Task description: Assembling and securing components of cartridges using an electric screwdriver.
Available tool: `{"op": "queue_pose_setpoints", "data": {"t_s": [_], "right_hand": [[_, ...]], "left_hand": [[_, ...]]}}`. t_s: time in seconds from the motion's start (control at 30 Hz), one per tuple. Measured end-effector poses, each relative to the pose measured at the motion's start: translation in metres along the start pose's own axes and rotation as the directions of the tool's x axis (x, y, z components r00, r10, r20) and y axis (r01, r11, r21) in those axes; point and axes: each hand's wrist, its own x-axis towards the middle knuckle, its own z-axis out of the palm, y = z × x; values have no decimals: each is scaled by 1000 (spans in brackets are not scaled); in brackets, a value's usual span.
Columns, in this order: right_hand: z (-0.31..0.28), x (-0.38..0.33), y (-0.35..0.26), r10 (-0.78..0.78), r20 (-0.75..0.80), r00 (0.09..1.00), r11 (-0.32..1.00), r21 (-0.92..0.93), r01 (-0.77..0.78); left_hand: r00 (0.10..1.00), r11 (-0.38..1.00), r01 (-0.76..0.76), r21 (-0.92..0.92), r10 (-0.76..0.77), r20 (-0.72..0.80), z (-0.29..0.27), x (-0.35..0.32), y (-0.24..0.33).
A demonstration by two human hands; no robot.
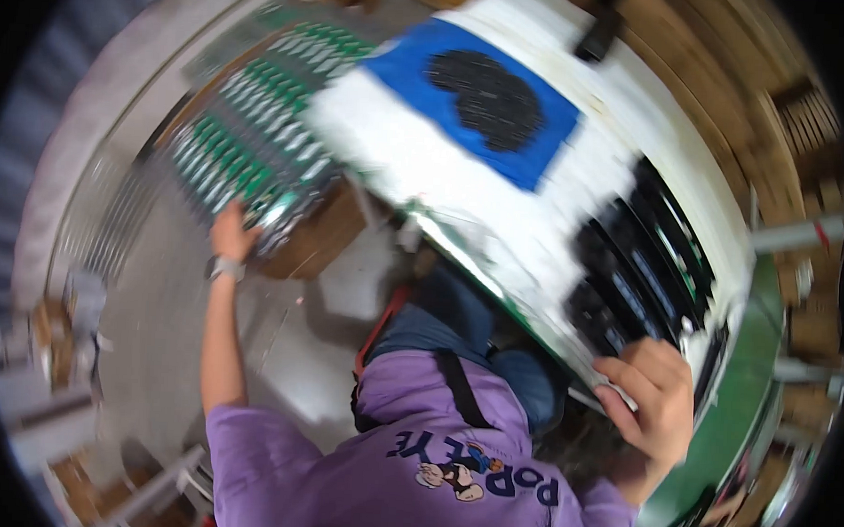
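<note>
White table (498,239), blue sheet (412,58) atop, tray (297,206) beside, grey floor (159,346), boxes (811,342)

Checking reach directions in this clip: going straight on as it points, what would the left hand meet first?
Probably the nearest green parts, just beyond the left hand; blur and unclear depth hide whether it already touches them.

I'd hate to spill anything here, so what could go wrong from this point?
Your left hand is at the near edge of the clear plastic tray of green-and-white pieces, so a bump might spill some. Your right hand is close to the black strips near the table's edge; it could knock one off.
</note>
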Motion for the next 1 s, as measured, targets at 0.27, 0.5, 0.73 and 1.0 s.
{"op": "queue_pose_setpoints", "data": {"t_s": [0.27, 0.5, 0.73, 1.0], "right_hand": [[-11, -56, 8, -44, -434, 900, 975, 176, 133], [-2, -71, -2, 121, -475, 872, 981, 194, -31], [12, -57, 5, 128, -308, 943, 978, 197, -68], [22, -41, 2, 144, -299, 943, 973, 218, -80]], "left_hand": [[991, 986, -137, 93, 137, 8, 8, 11, -22], [977, 935, 39, -353, -110, -183, -16, 16, 16], [890, 727, 409, -551, -451, 65, -50, 47, -40], [982, 982, 187, 4, -187, 32, -21, 47, -39]]}}
